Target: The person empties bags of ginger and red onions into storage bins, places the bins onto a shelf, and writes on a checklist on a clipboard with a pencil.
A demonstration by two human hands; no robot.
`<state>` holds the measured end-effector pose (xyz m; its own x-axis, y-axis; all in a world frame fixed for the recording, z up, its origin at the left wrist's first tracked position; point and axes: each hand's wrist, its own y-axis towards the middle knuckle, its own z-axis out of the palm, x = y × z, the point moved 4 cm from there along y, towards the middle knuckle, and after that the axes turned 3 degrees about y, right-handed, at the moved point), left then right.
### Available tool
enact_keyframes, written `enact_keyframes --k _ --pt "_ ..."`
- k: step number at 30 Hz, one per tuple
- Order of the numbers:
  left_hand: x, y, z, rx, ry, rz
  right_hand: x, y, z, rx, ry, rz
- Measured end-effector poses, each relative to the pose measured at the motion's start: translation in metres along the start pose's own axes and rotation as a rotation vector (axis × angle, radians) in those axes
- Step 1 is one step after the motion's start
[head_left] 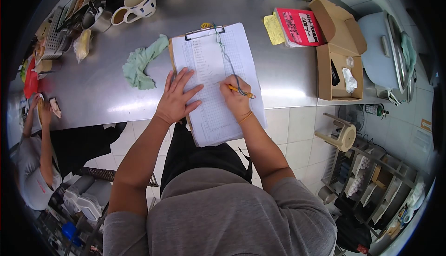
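A clipboard (174, 53) with a stack of grid-lined sheets (241, 46) lies on the steel table, its near end jutting past the front edge. Under the metal clip sits a narrow list (206, 60) of handwritten lines. My left hand (179, 95) rests flat on the left side of the sheets, fingers spread. In my right hand (237, 95) is a yellow pencil (241, 91), its tip over the paper near the list's lower end. A green string (225, 53) runs from the clip down to the pencil.
A crumpled green cloth (145, 63) lies left of the clipboard; a mug (141, 2) stands behind it. To the right are a red book (297, 26), yellow notes (273, 29) and an open cardboard box (325, 72). Another person (39, 163) works at far left. A stool (344, 135) stands right.
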<state>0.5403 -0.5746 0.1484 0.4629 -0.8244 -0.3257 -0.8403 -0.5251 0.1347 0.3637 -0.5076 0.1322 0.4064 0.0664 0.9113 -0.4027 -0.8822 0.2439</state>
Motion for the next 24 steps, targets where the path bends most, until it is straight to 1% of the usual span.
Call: enact_keyframes --k 2,5,8,11,14,20,24 --pt "0.000 0.000 0.000 -0.003 0.002 0.003 -0.002 0.000 -0.003 -0.054 -0.058 -0.022" --pt "0.000 0.000 0.000 0.006 -0.006 0.003 -0.018 0.001 -0.004 -0.106 0.184 0.225" --pt "0.001 0.001 0.000 0.012 -0.008 -0.006 -0.018 0.013 -0.022 -0.187 0.721 0.528" --pt "0.001 -0.001 0.002 0.011 -0.014 -0.011 -0.008 0.027 -0.024 -0.200 0.781 0.494" --pt "0.001 0.000 0.000 0.017 -0.013 -0.006 -0.017 0.031 -0.022 -0.139 0.626 0.470" --pt "0.001 0.000 0.000 0.011 -0.010 0.008 -0.025 0.027 -0.015 -0.078 0.446 0.345" --pt "0.001 0.001 0.000 0.012 -0.019 0.011 -0.022 0.026 -0.015 -0.072 0.395 0.332"
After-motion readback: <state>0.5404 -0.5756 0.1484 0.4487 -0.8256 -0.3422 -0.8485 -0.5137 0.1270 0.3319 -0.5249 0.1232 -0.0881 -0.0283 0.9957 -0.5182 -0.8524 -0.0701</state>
